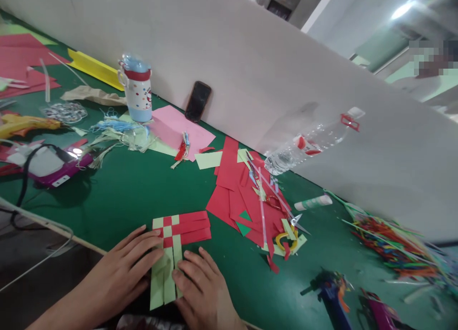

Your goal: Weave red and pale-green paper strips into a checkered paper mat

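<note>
A woven paper piece (167, 231) of red and pale green strips lies near the table's front edge. Its interlaced checks sit at the upper left, red strips (195, 227) run off to the right, and pale green strips (163, 282) hang down toward me. My left hand (125, 268) rests on the left side, fingers stretched, their tips at the checks and the green strips. On the right, my right hand (205, 287) has its fingers apart, with fingertips touching the rightmost green strip. Neither hand grips anything that I can see.
Red paper sheets (229, 201) and yellow-handled scissors (286, 239) lie to the right. Farther back stand a cup (138, 94), a phone (198, 101) leaning on the partition, and a tilted plastic bottle (307, 149). Glue guns (332, 296) and colourful stems (390, 244) occupy the right.
</note>
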A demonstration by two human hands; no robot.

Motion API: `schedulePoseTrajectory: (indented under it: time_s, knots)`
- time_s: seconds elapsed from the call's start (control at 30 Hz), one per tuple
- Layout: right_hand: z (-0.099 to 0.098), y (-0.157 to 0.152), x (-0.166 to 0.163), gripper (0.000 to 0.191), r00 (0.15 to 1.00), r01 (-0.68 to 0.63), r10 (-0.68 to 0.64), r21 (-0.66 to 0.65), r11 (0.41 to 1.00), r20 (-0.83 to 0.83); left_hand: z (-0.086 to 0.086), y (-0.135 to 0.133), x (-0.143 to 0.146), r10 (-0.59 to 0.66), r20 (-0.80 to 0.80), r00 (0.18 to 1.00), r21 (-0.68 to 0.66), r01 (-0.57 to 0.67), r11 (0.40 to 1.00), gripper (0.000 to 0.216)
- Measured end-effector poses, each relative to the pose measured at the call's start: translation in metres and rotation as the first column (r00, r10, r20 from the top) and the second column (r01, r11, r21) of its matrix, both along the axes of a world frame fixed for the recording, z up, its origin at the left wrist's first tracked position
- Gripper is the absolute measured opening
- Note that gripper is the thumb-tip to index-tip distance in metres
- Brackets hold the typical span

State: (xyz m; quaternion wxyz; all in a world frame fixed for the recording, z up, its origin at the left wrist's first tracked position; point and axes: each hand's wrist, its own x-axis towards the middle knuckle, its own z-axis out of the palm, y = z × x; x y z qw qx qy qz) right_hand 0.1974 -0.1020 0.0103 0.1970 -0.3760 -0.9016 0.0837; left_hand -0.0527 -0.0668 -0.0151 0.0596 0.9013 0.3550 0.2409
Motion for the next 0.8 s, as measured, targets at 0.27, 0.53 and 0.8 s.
schedulePoseTrajectory:
  time_s: [0.27,0.53,0.8]
  knots:
    - [0.010,0.003,-0.002,0.020,0.965,0.053,-0.055,-0.015,0.999,-0.256,0.006,-0.001,0.005,0.002,-0.013,1.000,-0.007,-0.002,1.000,0.043]
    - [0.017,0.012,-0.003,0.017,0.930,0.113,-0.146,-0.117,0.987,-0.338,0.006,0.008,0.000,-0.056,-0.004,0.998,-0.047,0.056,0.997,0.042]
    - [0.020,0.005,0.011,0.056,0.960,0.021,-0.075,-0.199,0.980,-0.269,0.010,0.016,0.012,-0.030,0.125,0.992,-0.106,0.044,0.993,0.029]
